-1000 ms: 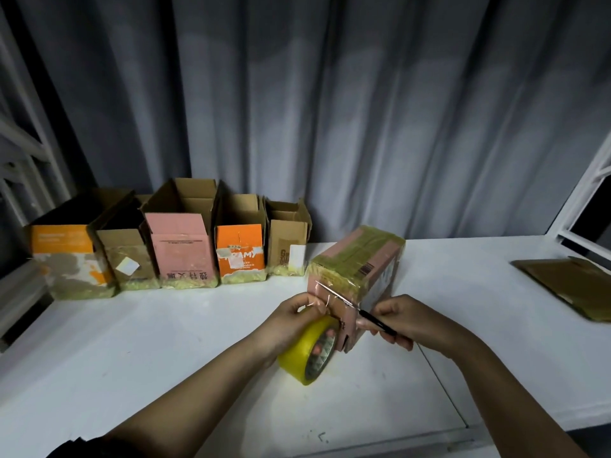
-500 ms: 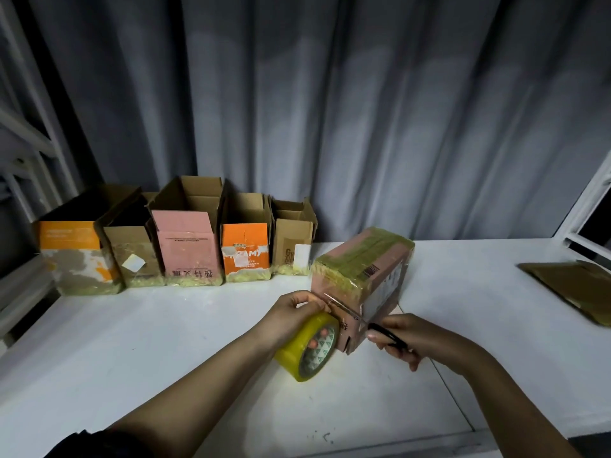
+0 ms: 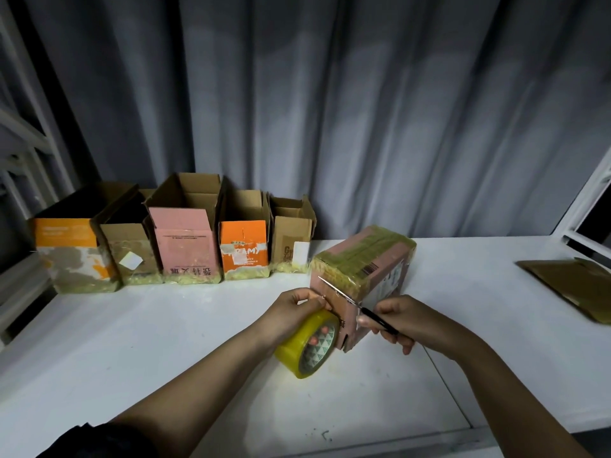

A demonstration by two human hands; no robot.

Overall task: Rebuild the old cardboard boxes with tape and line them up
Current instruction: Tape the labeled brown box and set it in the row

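Head view: the left hand (image 3: pixel 294 312) is curling its fingers round the yellow tape roll (image 3: pixel 309 347), holding it against the near end of the pink taped box (image 3: pixel 360 269) standing on the white table (image 3: pixel 165 342). The right hand (image 3: pixel 401 320) is gripping the black-handled scissors (image 3: pixel 357 305), blades lying across the box's front face. Five open boxes (image 3: pixel 185 233) are standing side by side along the grey curtain (image 3: pixel 330 110). Flat cardboard (image 3: pixel 575 282) is lying far right.
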